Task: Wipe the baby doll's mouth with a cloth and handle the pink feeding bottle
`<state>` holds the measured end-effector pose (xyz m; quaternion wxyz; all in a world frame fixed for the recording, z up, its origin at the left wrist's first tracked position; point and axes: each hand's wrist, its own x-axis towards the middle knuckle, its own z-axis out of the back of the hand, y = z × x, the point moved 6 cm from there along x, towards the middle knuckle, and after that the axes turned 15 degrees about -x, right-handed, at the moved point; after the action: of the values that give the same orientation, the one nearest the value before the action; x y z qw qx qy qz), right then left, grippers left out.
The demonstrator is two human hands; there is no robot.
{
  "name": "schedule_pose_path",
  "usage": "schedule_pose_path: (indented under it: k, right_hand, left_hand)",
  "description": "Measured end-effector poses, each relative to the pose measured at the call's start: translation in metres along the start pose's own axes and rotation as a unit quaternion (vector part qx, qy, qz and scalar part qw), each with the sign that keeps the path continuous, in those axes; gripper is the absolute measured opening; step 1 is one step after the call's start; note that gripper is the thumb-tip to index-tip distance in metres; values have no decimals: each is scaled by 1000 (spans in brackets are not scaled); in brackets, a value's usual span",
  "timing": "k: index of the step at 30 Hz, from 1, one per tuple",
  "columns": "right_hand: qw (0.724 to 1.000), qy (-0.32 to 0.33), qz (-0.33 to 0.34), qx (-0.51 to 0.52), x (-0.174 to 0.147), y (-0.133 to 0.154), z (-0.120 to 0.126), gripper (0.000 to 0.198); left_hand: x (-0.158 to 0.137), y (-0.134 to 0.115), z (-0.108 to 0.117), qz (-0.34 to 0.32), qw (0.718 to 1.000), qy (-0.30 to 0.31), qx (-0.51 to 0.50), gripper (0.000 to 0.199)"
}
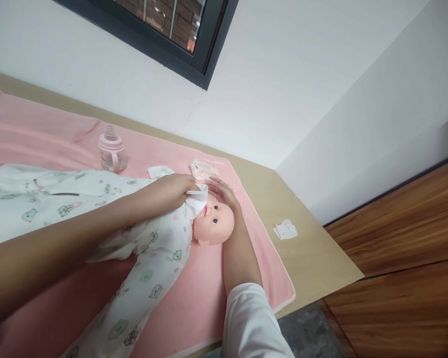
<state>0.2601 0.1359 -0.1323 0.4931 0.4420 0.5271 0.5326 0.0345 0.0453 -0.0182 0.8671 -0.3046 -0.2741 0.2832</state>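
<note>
Head view: a doll (160,248) in printed pyjamas lies on its back on a pink blanket (216,298).
Left hand: the left hand (175,190) is pinched around a white wipe (197,201) and presses it on the doll's mouth and chin.
Right hand: the right hand (224,193) is open and flat, with its fingers lying on the far side of the doll's head; it grips nothing.
Wipe: it sits between the two hands, touching the doll's face.
Nearby: a pink baby bottle (112,151) stands upright near the wall, a small packet (203,170) lies just past the hands, and a crumpled tissue (285,229) lies apart on the bare table (321,258).
Could go wrong: the head may roll, since the right hand only rests on it, and the wipe might then slide up over the doll's eyes.
</note>
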Motion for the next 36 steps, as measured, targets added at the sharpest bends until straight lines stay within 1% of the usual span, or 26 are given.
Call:
schedule_pose_path:
  k: [3, 7, 11, 16, 22, 24, 27, 30, 36]
  right_hand:
    - [1000, 3, 2, 4, 0, 0, 0, 30]
    - [1000, 3, 1, -3, 0, 1, 0, 30]
    - [1000, 5, -7, 4, 1, 0, 0, 31]
    - [1000, 7, 0, 7, 1, 1, -1, 31]
    - [1000, 10, 4, 4, -1, 2, -2, 33]
    - [1000, 9, -1, 2, 1, 1, -1, 33]
    - [1000, 4, -8, -1, 3, 0, 0, 33]
    - [1000, 5, -5, 2, 5, -1, 1, 34]
    - [1000, 10, 4, 1, 3, -2, 1, 36]
  left_hand:
    - [0, -1, 0, 0, 1000, 7, -1, 23]
    - [-2, -6, 0, -6, 998, 38, -56, 33]
    - [-5, -11, -1, -8, 994, 51, -101, 32]
    - [-6, -15, -8, -30, 993, 84, -79, 36]
    - [-5, -14, -11, -35, 993, 92, -61, 40]
    - [-5, -14, -11, -32, 994, 90, -58, 35]
    - [-5, -14, -9, -16, 996, 64, -54, 23]
    - [-5, -13, -8, -10, 998, 39, -51, 19]
    - [-3, -11, -10, 3, 998, 48, -30, 15]
